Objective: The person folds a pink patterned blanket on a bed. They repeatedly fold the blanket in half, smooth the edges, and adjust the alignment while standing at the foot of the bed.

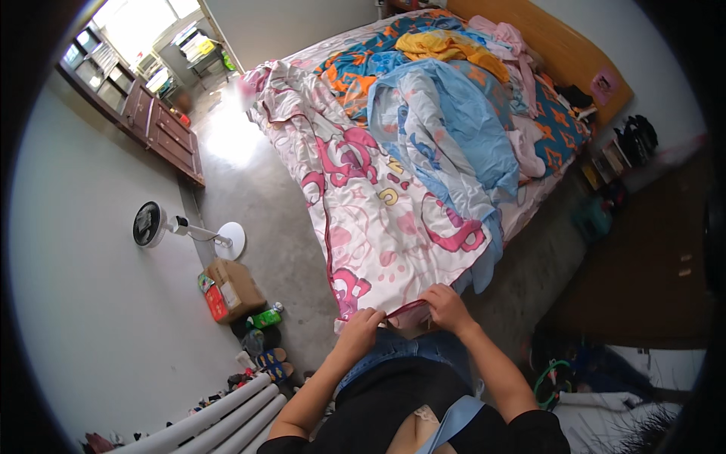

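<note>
A white duvet cover or quilt [363, 227] with pink cartoon bears and dark red piping stretches from in front of my waist up to the bed's far left corner. My left hand [362, 328] pinches its near edge towards the left. About a forearm's width to the right, my right hand [447, 308] grips the same edge, and the piping runs taut between them. Beneath and beside the cover, a light blue cloth [476, 130] with a pale printed side lies bunched on the bed. The cover's far end is partly blurred.
The bed [536, 196] has a wooden headboard [544, 34], a teal-and-orange bedspread [354, 62] and a yellow garment [448, 48]. Left on the concrete floor stand a white fan [229, 241], a cardboard box [235, 289] and slippers [275, 363]. White tubes [227, 417] lie at lower left.
</note>
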Tool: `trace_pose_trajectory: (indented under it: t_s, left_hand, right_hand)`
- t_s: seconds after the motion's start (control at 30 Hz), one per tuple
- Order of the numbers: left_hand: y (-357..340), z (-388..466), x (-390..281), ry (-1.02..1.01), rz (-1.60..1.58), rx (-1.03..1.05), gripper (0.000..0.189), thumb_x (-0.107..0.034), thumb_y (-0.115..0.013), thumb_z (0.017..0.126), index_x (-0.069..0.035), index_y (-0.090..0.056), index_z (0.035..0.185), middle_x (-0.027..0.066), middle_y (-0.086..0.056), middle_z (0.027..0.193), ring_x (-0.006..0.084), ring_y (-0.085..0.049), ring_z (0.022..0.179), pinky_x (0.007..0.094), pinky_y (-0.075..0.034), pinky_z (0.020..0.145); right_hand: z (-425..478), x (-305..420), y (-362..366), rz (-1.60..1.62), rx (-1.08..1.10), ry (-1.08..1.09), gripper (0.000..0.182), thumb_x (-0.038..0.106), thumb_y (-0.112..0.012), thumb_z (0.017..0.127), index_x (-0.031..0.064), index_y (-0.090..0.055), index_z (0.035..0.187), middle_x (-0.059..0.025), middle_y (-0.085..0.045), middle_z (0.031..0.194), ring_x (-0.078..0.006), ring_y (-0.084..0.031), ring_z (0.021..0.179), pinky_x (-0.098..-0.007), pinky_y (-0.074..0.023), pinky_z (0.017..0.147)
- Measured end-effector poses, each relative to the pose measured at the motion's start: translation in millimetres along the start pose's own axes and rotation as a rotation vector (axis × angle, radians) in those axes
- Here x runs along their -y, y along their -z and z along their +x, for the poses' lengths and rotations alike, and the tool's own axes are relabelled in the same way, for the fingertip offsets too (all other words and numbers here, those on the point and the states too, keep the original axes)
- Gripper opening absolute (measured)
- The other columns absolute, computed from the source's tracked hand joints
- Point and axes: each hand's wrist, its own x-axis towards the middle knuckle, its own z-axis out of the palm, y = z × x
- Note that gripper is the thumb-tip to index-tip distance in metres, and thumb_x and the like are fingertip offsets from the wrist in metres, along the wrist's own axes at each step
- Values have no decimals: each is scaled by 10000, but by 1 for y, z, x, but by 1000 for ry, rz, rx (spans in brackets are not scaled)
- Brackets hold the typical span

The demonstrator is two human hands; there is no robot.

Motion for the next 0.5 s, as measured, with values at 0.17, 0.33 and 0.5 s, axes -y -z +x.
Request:
trace_pose_trajectory:
  t_s: [0.17, 0.33, 0.5]
  left_hand:
    - [-29, 6, -3, 93, 98, 28, 198, -12, -552, 754, -13, -589, 949, 156, -567, 850, 341, -566, 858, 418, -455, 743]
    - [-22, 32, -55, 197, 177, -147, 187, -144, -617, 816, -59, -629, 982, 132, -617, 761, 320, -603, 773, 407, -457, 683]
    - [-32, 41, -46, 203, 334, -17, 194, -199, -676, 811, -147, -676, 999, 60, -645, 782, 255, -632, 746, 381, -470, 644]
  right_hand:
    - [5, -10, 11, 37, 124, 54, 205, 38, -591, 726, 53, -612, 930, -120, -574, 871, -323, -565, 871, -403, -464, 787]
    - [11, -39, 22, 98, 209, 126, 171, 90, -603, 777, 58, -613, 945, -115, -577, 866, -313, -573, 869, -412, -455, 765]
    - [22, -57, 34, 214, 312, 173, 115, 99, -603, 823, 40, -626, 918, -127, -578, 853, -322, -576, 855, -410, -461, 756]
